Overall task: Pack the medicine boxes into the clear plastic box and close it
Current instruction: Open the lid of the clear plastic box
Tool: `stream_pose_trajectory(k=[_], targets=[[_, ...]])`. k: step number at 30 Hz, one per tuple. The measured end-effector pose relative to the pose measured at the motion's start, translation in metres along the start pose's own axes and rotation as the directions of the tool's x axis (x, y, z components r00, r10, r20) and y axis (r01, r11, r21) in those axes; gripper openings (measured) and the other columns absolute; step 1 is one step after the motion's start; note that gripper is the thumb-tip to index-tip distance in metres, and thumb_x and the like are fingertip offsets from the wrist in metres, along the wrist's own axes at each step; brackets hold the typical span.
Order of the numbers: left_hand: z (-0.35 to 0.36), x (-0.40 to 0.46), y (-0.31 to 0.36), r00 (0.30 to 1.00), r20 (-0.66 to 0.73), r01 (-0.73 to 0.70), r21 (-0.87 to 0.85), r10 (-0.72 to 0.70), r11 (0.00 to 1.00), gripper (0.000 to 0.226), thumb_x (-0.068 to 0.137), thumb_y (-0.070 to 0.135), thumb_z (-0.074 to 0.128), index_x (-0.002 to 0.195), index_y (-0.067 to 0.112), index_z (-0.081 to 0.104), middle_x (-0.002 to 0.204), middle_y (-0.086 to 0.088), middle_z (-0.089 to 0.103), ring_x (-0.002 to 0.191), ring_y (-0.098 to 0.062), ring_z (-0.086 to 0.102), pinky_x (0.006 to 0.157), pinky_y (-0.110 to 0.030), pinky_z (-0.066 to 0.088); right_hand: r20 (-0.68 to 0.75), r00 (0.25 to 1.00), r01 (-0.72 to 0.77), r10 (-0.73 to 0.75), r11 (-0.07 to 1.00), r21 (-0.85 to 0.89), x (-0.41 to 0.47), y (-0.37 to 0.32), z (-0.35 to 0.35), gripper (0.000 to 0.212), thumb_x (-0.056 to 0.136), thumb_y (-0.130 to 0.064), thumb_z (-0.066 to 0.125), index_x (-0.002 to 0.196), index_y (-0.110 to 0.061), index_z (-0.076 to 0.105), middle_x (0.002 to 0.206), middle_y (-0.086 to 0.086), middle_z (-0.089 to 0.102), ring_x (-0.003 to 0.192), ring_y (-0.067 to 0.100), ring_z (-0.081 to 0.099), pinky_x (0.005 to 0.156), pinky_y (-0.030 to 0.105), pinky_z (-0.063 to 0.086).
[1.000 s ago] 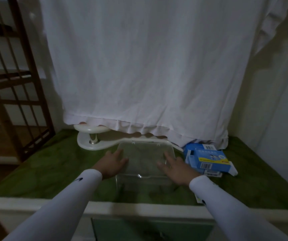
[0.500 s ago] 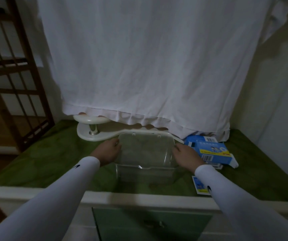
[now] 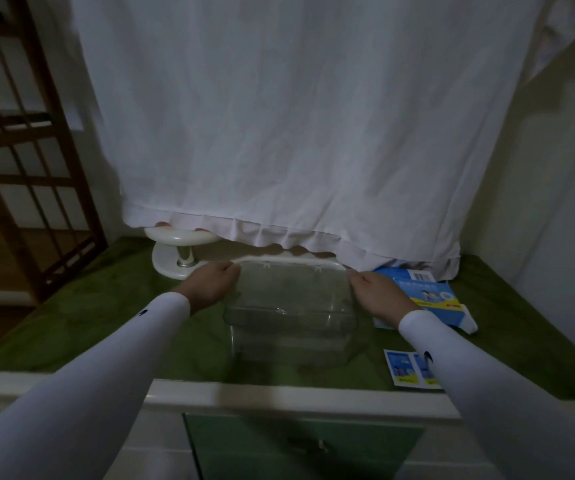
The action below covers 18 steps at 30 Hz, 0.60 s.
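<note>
A clear plastic box (image 3: 289,337) stands in the middle of the green table top, and its transparent lid (image 3: 291,292) is tilted up from the front, hinged at the back. My left hand (image 3: 211,284) grips the lid's left edge. My right hand (image 3: 379,296) grips its right edge. Blue medicine boxes (image 3: 428,299) with a yellow stripe lie stacked just right of my right hand. A small blue and white packet (image 3: 404,368) lies flat near the front edge, partly under my right sleeve.
A white two-tier stand (image 3: 180,252) sits at the back left, behind my left hand. A white cloth (image 3: 279,133) hangs over the back of the table. A wooden lattice frame (image 3: 29,161) stands to the left. The white table rim (image 3: 279,396) runs along the front.
Both hands moved from lying flat on the closed lid to its side edges, and the lid has swung up and back from the box.
</note>
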<state>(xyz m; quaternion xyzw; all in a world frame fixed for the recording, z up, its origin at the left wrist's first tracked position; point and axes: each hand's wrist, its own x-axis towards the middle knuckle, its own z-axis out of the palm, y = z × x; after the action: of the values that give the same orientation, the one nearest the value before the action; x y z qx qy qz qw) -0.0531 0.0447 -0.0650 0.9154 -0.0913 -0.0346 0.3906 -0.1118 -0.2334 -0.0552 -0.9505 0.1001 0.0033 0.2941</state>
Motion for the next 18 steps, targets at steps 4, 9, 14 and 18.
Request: stream_pose_trajectory(k=[4,9,14,18], targets=[[-0.01,0.006,0.004,1.0,0.019,0.018,-0.124,-0.015,0.992,0.035,0.101,0.034,0.034,0.105,0.012,0.061,0.089,-0.011,0.06,0.072,-0.022,0.051,0.066,-0.031,0.045,-0.055,0.999,0.007,0.001,0.989,0.145,0.006,-0.002,-0.01,0.037,0.104,-0.025,0.027,0.126,-0.004,0.05,0.13,0.025,0.054,0.118,0.036,0.052,0.101,0.038,0.038],[-0.021,0.018,0.012,0.99,-0.005,0.124,-0.446,-0.142,0.886,0.041,0.101,0.035,0.039,0.096,0.005,0.066,0.07,-0.01,0.055,0.061,-0.021,0.05,0.063,-0.032,0.045,-0.134,0.991,0.059,-0.017,0.946,0.318,0.021,0.003,-0.019,0.057,0.1,-0.049,0.026,0.088,-0.011,0.067,0.086,0.014,0.068,0.086,0.031,0.064,0.087,0.039,0.047],[-0.029,0.029,0.02,0.983,-0.019,0.138,-0.578,-0.183,0.804,0.042,0.101,0.039,0.039,0.091,0.005,0.063,0.074,-0.013,0.059,0.064,-0.024,0.055,0.07,-0.037,0.051,-0.165,0.986,0.053,0.027,0.885,0.463,0.038,0.0,-0.024,0.066,0.1,-0.053,0.024,0.082,-0.007,0.067,0.072,0.012,0.067,0.066,0.024,0.061,0.067,0.034,0.048],[-0.032,0.041,0.022,0.987,-0.031,0.109,-0.606,-0.16,0.788,0.047,0.102,0.039,0.035,0.088,0.003,0.062,0.073,-0.014,0.058,0.067,-0.027,0.055,0.071,-0.037,0.049,-0.132,0.99,0.037,0.058,0.784,0.619,0.051,-0.003,-0.028,0.07,0.099,-0.053,0.025,0.077,-0.002,0.067,0.061,0.011,0.062,0.058,0.023,0.057,0.06,0.033,0.045]])
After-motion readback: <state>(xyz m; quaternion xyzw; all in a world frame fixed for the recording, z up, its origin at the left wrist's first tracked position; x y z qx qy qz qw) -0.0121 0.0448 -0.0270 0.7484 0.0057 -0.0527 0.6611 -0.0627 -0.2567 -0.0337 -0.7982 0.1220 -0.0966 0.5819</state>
